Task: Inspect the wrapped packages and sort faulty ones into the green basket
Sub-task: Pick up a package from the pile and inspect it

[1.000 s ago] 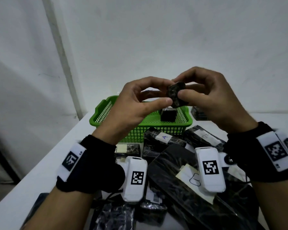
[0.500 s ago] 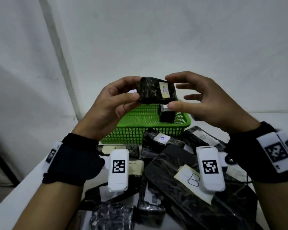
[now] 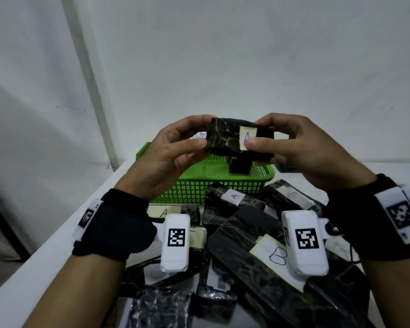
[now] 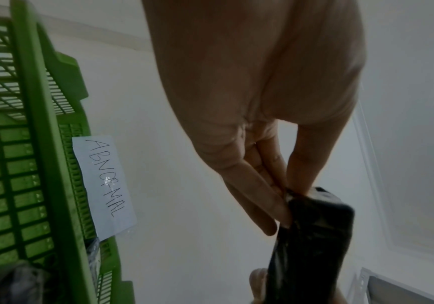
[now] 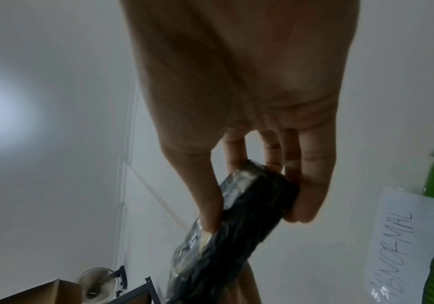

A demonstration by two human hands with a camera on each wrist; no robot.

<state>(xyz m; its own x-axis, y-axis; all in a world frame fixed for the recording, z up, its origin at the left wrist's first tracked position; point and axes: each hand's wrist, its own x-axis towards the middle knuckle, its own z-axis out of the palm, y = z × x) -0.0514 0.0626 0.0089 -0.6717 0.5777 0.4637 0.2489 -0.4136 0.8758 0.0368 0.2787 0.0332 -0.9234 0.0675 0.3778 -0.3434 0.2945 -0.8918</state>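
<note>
The package (image 3: pixel 225 138) in the hands is black with a pale marbled pattern, and its label (image 3: pixel 246 136) is cream with a blue letter A. The basket (image 3: pixel 258 181) is bright green with a grid pattern. Its paper sign (image 4: pixel 104 185) is white with black writing. The wristbands (image 3: pixel 114 223) are black.

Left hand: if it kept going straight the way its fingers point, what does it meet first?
The wrapped package itself, which the left hand already pinches at one end. The right hand holds the other end, so it likely comes next. Depth beyond that is unclear.
</note>
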